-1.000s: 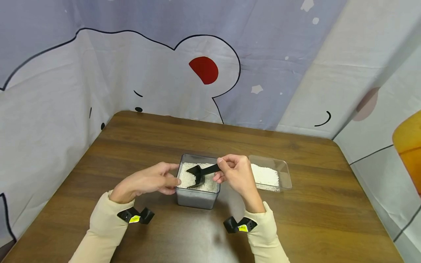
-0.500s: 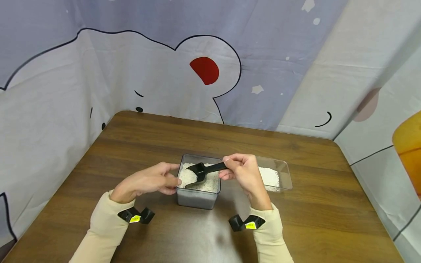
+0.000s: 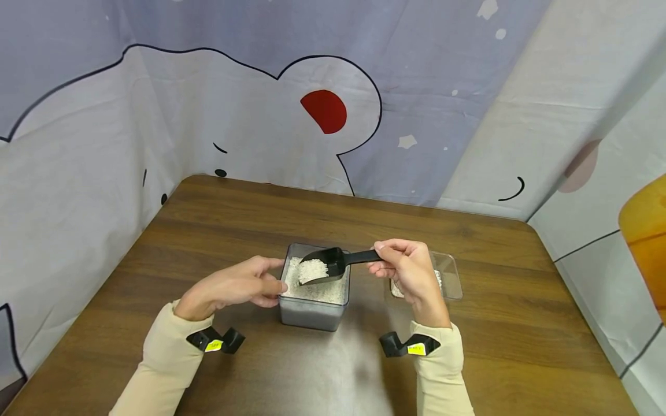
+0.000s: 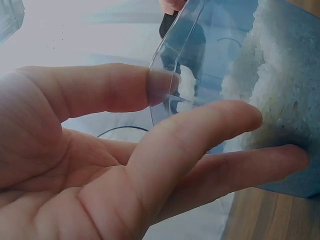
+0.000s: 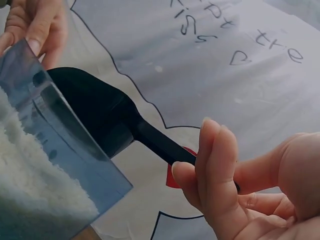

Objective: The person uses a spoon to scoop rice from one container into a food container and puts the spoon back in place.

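Note:
In the head view, my right hand point(image 3: 411, 271) pinches the handle of a black scoop point(image 3: 339, 263). A heap of white rice point(image 3: 313, 270) lies in the scoop, which is held over a grey see-through plastic box point(image 3: 314, 315). More rice fills much of this box, as the right wrist view shows through its wall. My left hand point(image 3: 239, 286) steadies the box's left side, its thumb over the rim. The left wrist view has the thumb tip behind the clear wall point(image 4: 200, 30) and other fingers point(image 4: 200, 130) along the outside.
A shallow clear tray point(image 3: 451, 277) with some rice sits right of the box, partly covered by my right hand. Everything stands on a brown wooden table point(image 3: 250, 214). A printed curtain point(image 3: 250, 115) hangs behind it.
My right hand has moved right, drawing the scoop up out of the rice with a heap in it. The left hand and the box have stayed put.

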Demonstrator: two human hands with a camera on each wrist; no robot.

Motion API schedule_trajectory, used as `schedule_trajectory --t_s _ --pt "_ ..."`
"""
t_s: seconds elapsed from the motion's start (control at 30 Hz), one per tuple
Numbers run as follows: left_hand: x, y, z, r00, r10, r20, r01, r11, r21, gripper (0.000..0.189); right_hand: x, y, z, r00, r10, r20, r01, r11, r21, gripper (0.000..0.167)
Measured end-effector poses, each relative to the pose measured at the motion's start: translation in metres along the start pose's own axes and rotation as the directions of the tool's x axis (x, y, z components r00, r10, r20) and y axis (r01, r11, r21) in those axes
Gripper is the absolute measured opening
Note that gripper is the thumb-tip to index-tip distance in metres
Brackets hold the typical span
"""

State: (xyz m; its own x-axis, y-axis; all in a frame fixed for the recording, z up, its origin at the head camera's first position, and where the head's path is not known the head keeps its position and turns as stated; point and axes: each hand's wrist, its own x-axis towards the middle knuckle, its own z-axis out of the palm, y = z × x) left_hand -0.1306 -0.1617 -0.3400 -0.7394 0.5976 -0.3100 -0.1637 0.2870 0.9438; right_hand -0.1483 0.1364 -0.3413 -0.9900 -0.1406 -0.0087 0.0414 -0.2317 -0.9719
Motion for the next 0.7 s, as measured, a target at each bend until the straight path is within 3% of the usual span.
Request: schedule_trajectory --t_s 0.7 --pt "0.000 0.000 0.000 1.000 0.002 -0.003 -0.002 1.000 0.009 0.069 -0.004 -0.012 -0.034 0.999 -0.042 0.025 0.038 0.988 0.149 0.015"
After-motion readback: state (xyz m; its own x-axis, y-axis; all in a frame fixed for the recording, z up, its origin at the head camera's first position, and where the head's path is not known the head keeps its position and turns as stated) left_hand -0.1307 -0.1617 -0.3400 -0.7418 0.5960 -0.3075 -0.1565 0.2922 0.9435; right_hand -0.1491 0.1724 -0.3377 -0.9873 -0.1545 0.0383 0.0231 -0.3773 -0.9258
